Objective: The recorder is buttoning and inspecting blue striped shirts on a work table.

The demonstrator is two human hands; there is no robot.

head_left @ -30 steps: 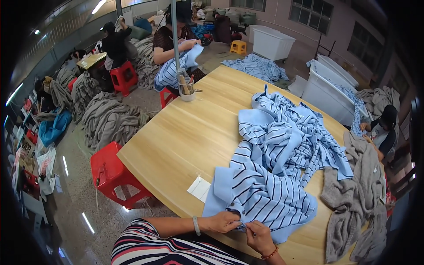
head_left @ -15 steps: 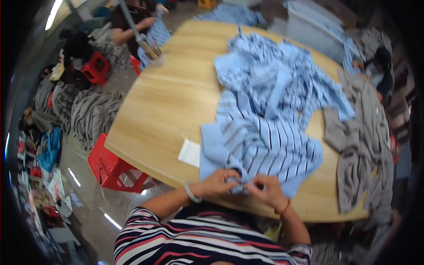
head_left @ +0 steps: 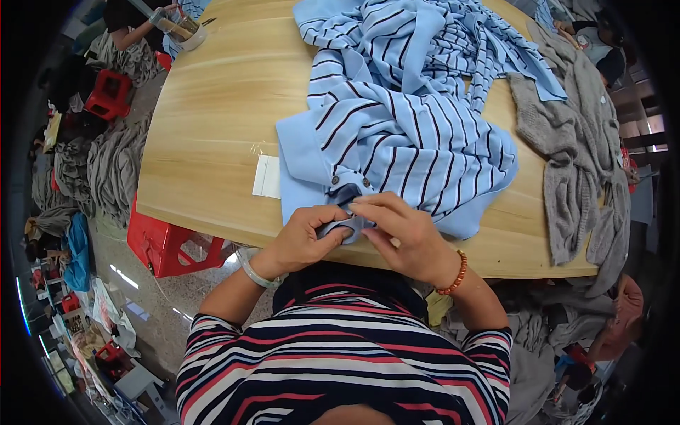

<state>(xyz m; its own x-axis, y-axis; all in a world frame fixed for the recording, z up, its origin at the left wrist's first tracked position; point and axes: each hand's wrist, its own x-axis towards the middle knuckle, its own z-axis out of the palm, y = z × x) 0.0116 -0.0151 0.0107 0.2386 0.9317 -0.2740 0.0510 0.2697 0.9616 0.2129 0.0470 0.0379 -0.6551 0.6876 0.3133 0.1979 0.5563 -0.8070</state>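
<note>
A light blue knit cardigan (head_left: 397,131) with dark stripes lies bunched near the table's front edge. Its plain blue band carries dark buttons (head_left: 366,182). My left hand (head_left: 310,232) is closed on the band, its thumb folding the cloth over the fingers. At the other side of the fold, my right hand (head_left: 407,234) has its thumb and forefinger around the band's edge, the other fingers curled loosely. Whether anything small, such as a thread, is also between those fingertips is too small to tell.
More blue striped knitwear (head_left: 425,42) is heaped behind. Grey knit garments (head_left: 567,142) hang over the table's right edge. Left of the cardigan lies a white card (head_left: 267,176); a clear cup of tools (head_left: 188,32) stands far left. A red stool (head_left: 166,244) is beside the table (head_left: 205,134).
The view has tipped down and sharpened, so table and clothes sit higher in it. My right hand has come over the band, and the band is now folded open between my hands.
</note>
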